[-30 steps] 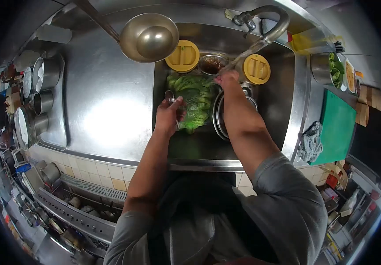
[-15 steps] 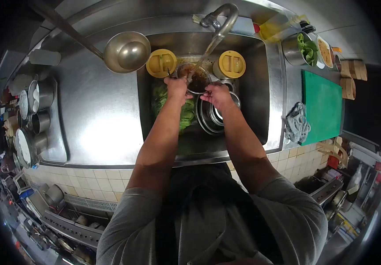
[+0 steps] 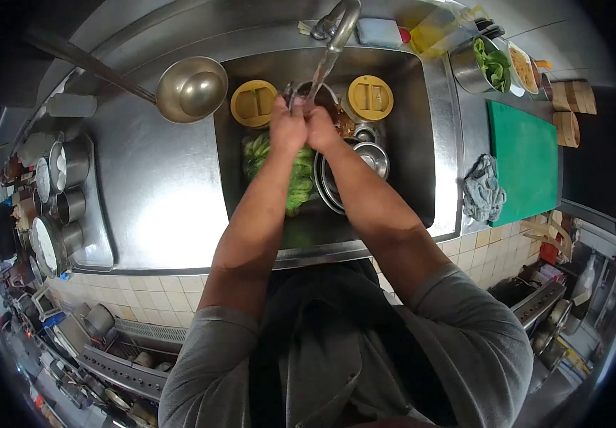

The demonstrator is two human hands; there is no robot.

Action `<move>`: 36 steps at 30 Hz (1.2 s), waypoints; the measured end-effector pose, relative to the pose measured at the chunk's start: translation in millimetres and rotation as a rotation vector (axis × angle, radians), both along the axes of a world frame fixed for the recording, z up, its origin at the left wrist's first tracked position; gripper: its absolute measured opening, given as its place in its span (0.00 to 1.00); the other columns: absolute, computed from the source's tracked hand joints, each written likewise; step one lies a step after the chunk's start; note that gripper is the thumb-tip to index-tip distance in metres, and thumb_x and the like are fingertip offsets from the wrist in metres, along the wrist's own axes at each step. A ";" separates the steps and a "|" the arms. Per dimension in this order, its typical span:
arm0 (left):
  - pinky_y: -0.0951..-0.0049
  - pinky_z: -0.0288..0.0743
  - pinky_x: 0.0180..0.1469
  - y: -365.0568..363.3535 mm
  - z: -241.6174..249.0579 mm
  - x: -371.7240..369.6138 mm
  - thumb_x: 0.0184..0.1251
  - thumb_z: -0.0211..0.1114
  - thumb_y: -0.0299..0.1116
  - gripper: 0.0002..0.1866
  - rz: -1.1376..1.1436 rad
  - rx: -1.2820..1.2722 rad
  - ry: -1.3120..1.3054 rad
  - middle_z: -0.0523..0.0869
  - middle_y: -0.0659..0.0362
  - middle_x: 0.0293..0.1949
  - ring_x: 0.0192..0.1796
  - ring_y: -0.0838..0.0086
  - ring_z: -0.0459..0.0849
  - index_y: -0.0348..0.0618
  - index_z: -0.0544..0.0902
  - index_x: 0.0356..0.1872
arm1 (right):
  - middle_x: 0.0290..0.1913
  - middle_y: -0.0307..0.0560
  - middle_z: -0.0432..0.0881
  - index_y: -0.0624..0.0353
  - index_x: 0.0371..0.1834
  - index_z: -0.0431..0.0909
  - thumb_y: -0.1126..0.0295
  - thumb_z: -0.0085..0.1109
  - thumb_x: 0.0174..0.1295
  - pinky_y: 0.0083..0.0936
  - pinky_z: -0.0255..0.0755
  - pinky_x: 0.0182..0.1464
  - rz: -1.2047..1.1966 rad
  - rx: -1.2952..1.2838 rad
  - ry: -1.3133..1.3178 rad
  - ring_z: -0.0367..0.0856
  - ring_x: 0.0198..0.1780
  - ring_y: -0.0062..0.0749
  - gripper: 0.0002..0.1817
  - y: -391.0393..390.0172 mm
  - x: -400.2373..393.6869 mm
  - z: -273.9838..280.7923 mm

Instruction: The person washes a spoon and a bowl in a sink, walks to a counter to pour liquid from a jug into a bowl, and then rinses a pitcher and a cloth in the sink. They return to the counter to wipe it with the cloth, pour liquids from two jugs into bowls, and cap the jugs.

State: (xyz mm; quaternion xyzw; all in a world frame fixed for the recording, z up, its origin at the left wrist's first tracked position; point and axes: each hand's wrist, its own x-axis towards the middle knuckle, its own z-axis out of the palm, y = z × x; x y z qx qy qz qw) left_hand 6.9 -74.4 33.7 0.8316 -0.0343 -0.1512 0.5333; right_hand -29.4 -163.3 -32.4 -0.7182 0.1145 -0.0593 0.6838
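Observation:
My left hand (image 3: 288,130) and my right hand (image 3: 320,128) are pressed close together over the sink (image 3: 411,178), under the water from the faucet (image 3: 342,28). A thin metal utensil (image 3: 290,93) sticks up from my closed left fingers; its kind is hidden. My right fingers are closed against the left hand, and what they hold is hidden. Right behind the hands shows the rim of a metal bowl (image 3: 331,90), with brown bits (image 3: 345,124) beside it. Leafy greens (image 3: 299,191) lie below my left wrist, and stacked metal bowls (image 3: 374,158) sit by my right forearm.
Two yellow-lidded containers (image 3: 254,103) (image 3: 370,98) stand in the sink's back part. A large ladle (image 3: 192,89) rests on the left counter. To the right are a grey cloth (image 3: 484,189), a green cutting board (image 3: 526,160) and a pot of leaves (image 3: 472,68).
Both hands held the brown-stained bowl under the faucet before. Now they have come together under the stream, and the bowl sits behind them. The whole view has shifted slightly.

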 end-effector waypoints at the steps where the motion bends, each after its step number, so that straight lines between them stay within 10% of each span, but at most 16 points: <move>1: 0.57 0.71 0.58 4.5 -0.2 5.0 0.72 0.56 0.38 0.19 0.020 -0.016 -0.023 0.81 0.40 0.50 0.56 0.46 0.78 0.36 0.73 0.56 | 0.38 0.62 0.85 0.64 0.39 0.83 0.75 0.61 0.56 0.39 0.76 0.49 0.120 -0.297 0.045 0.83 0.40 0.52 0.08 -1.7 -7.5 3.3; 6: 0.54 0.71 0.58 2.4 -2.7 1.9 0.71 0.57 0.37 0.18 -0.141 0.102 -0.077 0.81 0.39 0.49 0.55 0.44 0.78 0.37 0.75 0.56 | 0.43 0.63 0.83 0.63 0.39 0.82 0.73 0.63 0.50 0.44 0.72 0.57 -0.129 -0.704 0.038 0.78 0.51 0.61 0.12 -9.5 -3.5 25.5; 10: 0.53 0.72 0.57 -1.1 -12.4 6.1 0.71 0.57 0.36 0.18 -0.069 0.144 -0.160 0.81 0.38 0.51 0.54 0.44 0.79 0.36 0.75 0.56 | 0.44 0.63 0.83 0.62 0.38 0.83 0.66 0.62 0.51 0.43 0.72 0.57 0.156 -0.755 -0.105 0.79 0.52 0.56 0.13 -11.1 -2.7 36.6; 12: 0.52 0.71 0.57 -1.9 -10.8 7.4 0.67 0.59 0.36 0.20 -0.125 0.142 -0.323 0.82 0.42 0.51 0.55 0.44 0.78 0.41 0.75 0.58 | 0.44 0.64 0.83 0.62 0.39 0.84 0.66 0.61 0.51 0.43 0.74 0.55 0.423 -0.819 0.343 0.81 0.50 0.57 0.14 -11.5 -3.6 38.9; 17: 0.55 0.73 0.58 -9.9 3.1 16.8 0.64 0.58 0.30 0.20 -0.277 0.257 -0.223 0.82 0.42 0.51 0.55 0.46 0.80 0.43 0.76 0.58 | 0.44 0.62 0.84 0.61 0.41 0.85 0.68 0.57 0.54 0.42 0.76 0.53 0.378 -0.954 0.523 0.83 0.48 0.54 0.14 -41.4 0.1 78.0; 23: 0.56 0.73 0.56 -10.0 -6.8 21.0 0.61 0.55 0.25 0.23 -0.114 0.116 0.032 0.82 0.40 0.51 0.55 0.45 0.80 0.44 0.76 0.60 | 0.62 0.49 0.76 0.45 0.62 0.74 0.66 0.59 0.57 0.41 0.64 0.67 -0.295 -1.468 -0.074 0.69 0.67 0.47 0.26 -157.2 49.1 88.8; 26: 0.59 0.73 0.60 -9.4 9.8 10.4 0.59 0.56 0.24 0.24 -0.245 0.167 -0.079 0.82 0.39 0.53 0.57 0.48 0.80 0.40 0.76 0.60 | 0.63 0.51 0.75 0.49 0.61 0.74 0.65 0.61 0.57 0.41 0.66 0.65 -0.313 -1.646 0.045 0.70 0.66 0.51 0.25 -177.8 60.1 80.1; 29: 0.59 0.73 0.60 -9.4 18.6 10.9 0.59 0.55 0.22 0.24 -0.401 0.327 -0.473 0.82 0.39 0.52 0.57 0.47 0.80 0.39 0.76 0.60 | 0.63 0.49 0.76 0.55 0.59 0.76 0.67 0.61 0.58 0.38 0.65 0.66 -0.278 -1.559 0.321 0.73 0.64 0.47 0.23 -174.7 62.1 103.4; 33: 0.64 0.74 0.59 2.3 -12.0 25.7 0.59 0.54 0.20 0.23 -0.093 0.086 -0.139 0.84 0.43 0.50 0.53 0.52 0.83 0.39 0.77 0.58 | 0.54 0.49 0.82 0.55 0.56 0.78 0.65 0.65 0.57 0.36 0.71 0.61 -0.375 -1.367 0.223 0.80 0.56 0.44 0.22 -182.7 58.7 95.1; 36: 0.64 0.78 0.49 4.7 -30.4 29.8 0.61 0.51 0.19 0.21 0.078 -0.078 0.035 0.85 0.48 0.47 0.49 0.58 0.84 0.41 0.76 0.57 | 0.41 0.52 0.87 0.58 0.54 0.77 0.64 0.70 0.54 0.36 0.78 0.47 -0.418 -0.664 0.116 0.86 0.42 0.44 0.24 -140.9 32.9 82.6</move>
